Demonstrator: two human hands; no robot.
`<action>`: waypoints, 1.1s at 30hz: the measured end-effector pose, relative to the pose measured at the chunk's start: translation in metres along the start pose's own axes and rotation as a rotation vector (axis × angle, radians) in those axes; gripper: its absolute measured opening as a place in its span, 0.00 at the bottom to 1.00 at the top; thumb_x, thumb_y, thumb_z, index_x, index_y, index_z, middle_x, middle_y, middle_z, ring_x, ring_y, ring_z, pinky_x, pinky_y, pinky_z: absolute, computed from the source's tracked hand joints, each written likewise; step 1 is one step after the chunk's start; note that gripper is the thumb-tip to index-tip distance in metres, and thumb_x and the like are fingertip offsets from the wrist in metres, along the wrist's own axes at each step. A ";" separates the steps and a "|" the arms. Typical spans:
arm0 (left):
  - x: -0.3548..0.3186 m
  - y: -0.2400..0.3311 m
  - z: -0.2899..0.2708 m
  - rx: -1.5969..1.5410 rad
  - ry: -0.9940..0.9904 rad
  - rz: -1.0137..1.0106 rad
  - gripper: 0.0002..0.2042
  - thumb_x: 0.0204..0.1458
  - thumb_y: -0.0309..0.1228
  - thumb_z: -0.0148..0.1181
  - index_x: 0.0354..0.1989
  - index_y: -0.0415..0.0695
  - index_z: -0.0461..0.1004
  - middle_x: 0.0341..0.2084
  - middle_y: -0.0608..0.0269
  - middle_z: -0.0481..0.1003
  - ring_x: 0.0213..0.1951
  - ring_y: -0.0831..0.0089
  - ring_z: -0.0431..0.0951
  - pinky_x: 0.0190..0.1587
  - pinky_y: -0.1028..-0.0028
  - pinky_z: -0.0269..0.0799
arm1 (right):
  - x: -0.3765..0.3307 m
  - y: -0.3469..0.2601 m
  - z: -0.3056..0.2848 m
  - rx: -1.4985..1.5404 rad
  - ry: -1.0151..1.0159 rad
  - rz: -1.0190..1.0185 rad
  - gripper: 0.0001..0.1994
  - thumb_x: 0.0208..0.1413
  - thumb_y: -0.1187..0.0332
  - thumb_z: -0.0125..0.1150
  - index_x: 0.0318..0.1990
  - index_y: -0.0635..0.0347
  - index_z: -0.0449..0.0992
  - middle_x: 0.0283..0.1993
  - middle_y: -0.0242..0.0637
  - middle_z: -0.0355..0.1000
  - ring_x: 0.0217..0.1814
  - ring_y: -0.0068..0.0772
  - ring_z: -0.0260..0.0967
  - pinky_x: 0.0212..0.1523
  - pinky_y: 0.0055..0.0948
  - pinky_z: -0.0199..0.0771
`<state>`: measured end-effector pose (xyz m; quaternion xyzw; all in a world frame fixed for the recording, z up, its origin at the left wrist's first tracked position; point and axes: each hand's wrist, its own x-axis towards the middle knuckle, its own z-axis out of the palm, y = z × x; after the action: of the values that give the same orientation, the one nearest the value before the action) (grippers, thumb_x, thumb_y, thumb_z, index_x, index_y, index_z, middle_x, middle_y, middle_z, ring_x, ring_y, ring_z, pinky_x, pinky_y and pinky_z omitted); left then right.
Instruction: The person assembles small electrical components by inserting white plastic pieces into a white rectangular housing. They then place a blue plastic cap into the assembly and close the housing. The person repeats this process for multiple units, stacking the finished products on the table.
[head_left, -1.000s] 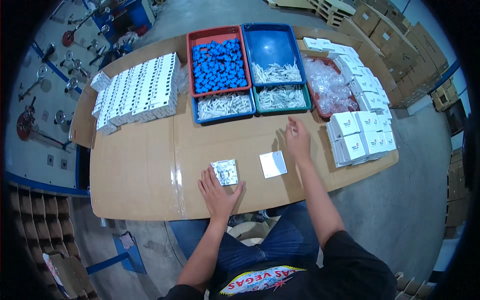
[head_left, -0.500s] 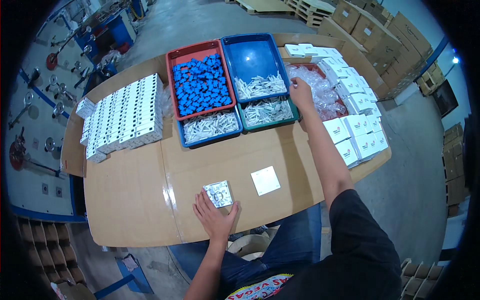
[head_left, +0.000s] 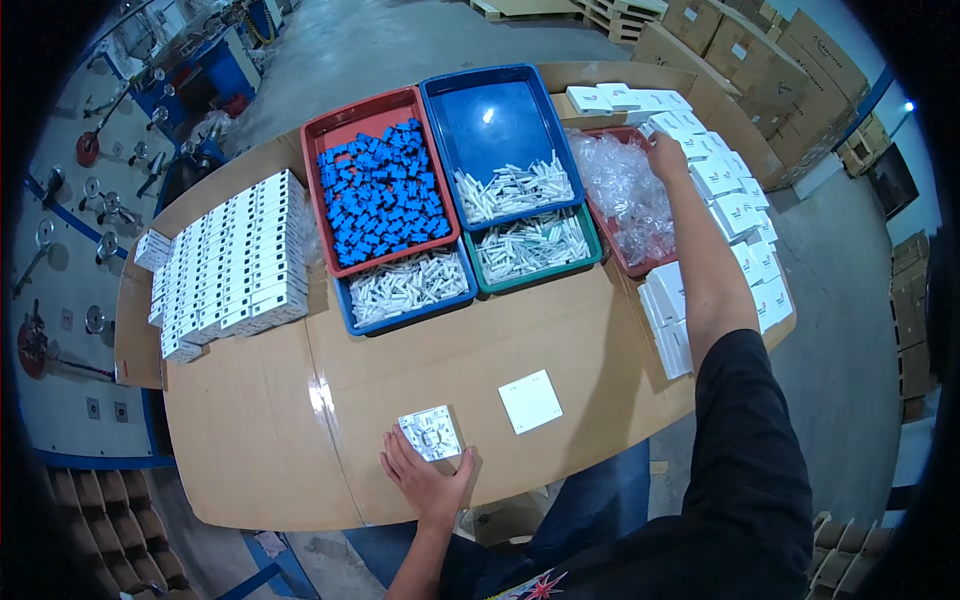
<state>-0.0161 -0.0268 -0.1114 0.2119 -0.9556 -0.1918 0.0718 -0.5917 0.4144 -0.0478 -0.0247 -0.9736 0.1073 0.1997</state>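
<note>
On the cardboard-covered table in front of me lies a square white housing (head_left: 430,433) with grey molded detail on its upper face. My left hand (head_left: 428,487) has its fingertips along the housing's left edge and its thumb by the lower right corner. A flat white square plate (head_left: 531,401) rests to the right of it, touched by neither hand. Stretched far forward, my right hand (head_left: 667,157) is at the back right, between the clear plastic bags (head_left: 622,185) and the stacked white boxes (head_left: 714,178). Its fingers are curled together; whatever they hold is hidden.
A red tray of blue parts (head_left: 385,190) stands at the back. A blue tray (head_left: 487,105) with white sticks sits beside it, above a green tray (head_left: 535,268) and another blue tray (head_left: 415,318). Rows of small white boxes (head_left: 235,265) fill the left side.
My right hand has moved right and away from me, from the blue tray's edge over the plastic bags to the white boxes. My left hand stays at the housing. The view has shifted slightly.
</note>
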 end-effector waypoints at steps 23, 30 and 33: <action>-0.001 -0.002 0.002 0.076 0.017 0.051 0.60 0.41 0.55 0.76 0.74 0.28 0.49 0.68 0.34 0.56 0.72 0.40 0.55 0.74 0.41 0.47 | 0.081 0.040 0.120 0.042 -0.358 0.120 0.41 0.70 0.35 0.39 0.62 0.71 0.75 0.66 0.65 0.70 0.73 0.65 0.63 0.74 0.48 0.60; 0.001 -0.003 0.004 0.062 0.006 0.061 0.60 0.41 0.56 0.76 0.74 0.29 0.49 0.68 0.35 0.56 0.73 0.40 0.54 0.74 0.42 0.47 | 0.083 0.047 0.126 0.174 -0.280 0.183 0.36 0.69 0.37 0.42 0.64 0.62 0.76 0.67 0.59 0.71 0.72 0.63 0.65 0.73 0.51 0.61; -0.001 0.000 -0.002 0.073 0.012 0.049 0.59 0.41 0.55 0.75 0.74 0.30 0.49 0.68 0.36 0.57 0.73 0.41 0.54 0.74 0.42 0.47 | 0.073 0.025 0.097 0.119 -0.248 0.188 0.28 0.69 0.45 0.49 0.55 0.62 0.82 0.56 0.56 0.78 0.61 0.60 0.75 0.64 0.49 0.71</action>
<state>-0.0146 -0.0268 -0.1101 0.1921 -0.9664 -0.1536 0.0743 -0.6964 0.4264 -0.1120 -0.0905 -0.9762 0.1851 0.0683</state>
